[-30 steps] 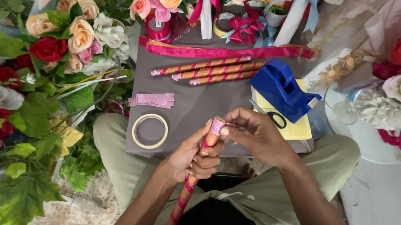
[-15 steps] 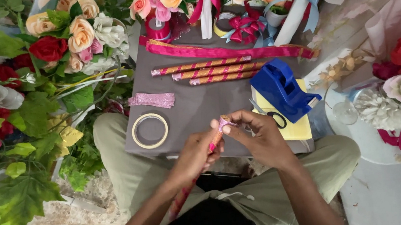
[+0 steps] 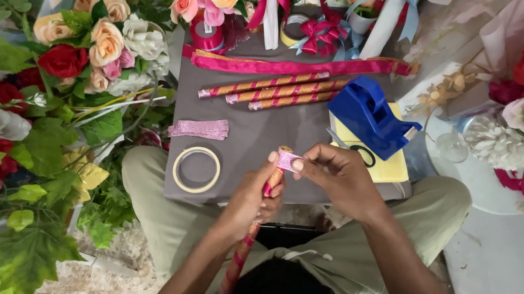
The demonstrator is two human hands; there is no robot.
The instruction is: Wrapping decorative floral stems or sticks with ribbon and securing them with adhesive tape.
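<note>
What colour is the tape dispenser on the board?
Blue; the tape dispenser shows clearly in the head view.

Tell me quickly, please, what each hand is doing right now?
Left hand: closed around the striped stick.
Right hand: fingertips pinching the pink glitter ribbon piece at the stick's top.

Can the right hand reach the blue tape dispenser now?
Probably yes: the right hand lies just beside the blue tape dispenser, nothing between them, but its fingers pinch pink ribbon on the stick.

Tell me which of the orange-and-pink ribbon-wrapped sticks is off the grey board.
The orange-and-pink wrapped stick held upright-slanted by the left hand, its tip pinched by the right hand; the three other wrapped sticks lie flat, side by side.
</note>
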